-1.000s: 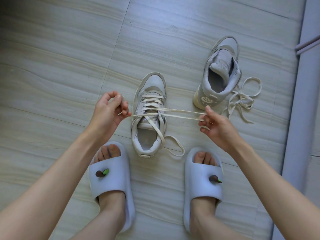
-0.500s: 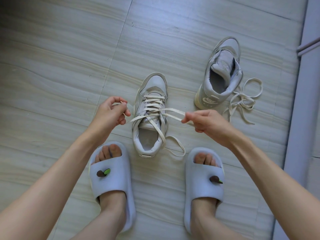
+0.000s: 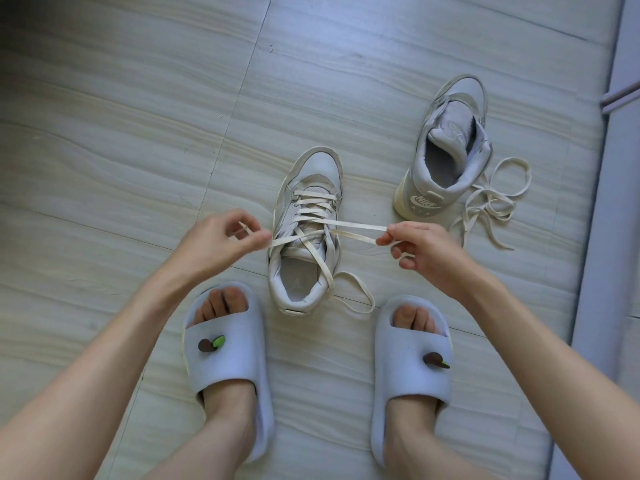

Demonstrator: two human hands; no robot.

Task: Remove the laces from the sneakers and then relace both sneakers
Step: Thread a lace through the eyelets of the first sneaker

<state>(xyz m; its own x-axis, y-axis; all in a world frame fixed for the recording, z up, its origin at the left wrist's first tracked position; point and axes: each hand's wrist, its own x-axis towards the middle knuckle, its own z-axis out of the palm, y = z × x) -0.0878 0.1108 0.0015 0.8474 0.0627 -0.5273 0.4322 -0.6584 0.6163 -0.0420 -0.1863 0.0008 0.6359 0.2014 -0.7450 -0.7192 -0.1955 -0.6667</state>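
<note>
Cream-coloured lace (image 3: 349, 227) now runs across the near sneaker (image 3: 304, 233), stretched between both hands above its upper eyelets. Compared with a second ago, the right hand (image 3: 424, 252) has come in from its wider pull and has re-pinched the strand between thumb and forefinger, its other fingers loosely curled below. The left hand (image 3: 214, 242) pinches the opposite end between thumb and forefinger, lace tip showing above the knuckles; it has shifted little. Judgement: a crossing has been drawn through and is being snugged; lower rows are laced, top eyelets remain.

One loose tail (image 3: 349, 289) crosses the sneaker's opening and loops onto the floor (image 3: 138, 150) at its right side. It may snag the next pass.

The far sneaker (image 3: 446, 150) stands unlaced, well apart to the right, with its removed lace (image 3: 491, 202) heaped against its right side. It awaits relacing.

Two pale slides (image 3: 225, 362) on the person's feet flank the near sneaker's heel, not touching it. A wall edge (image 3: 609, 237) borders the right.
</note>
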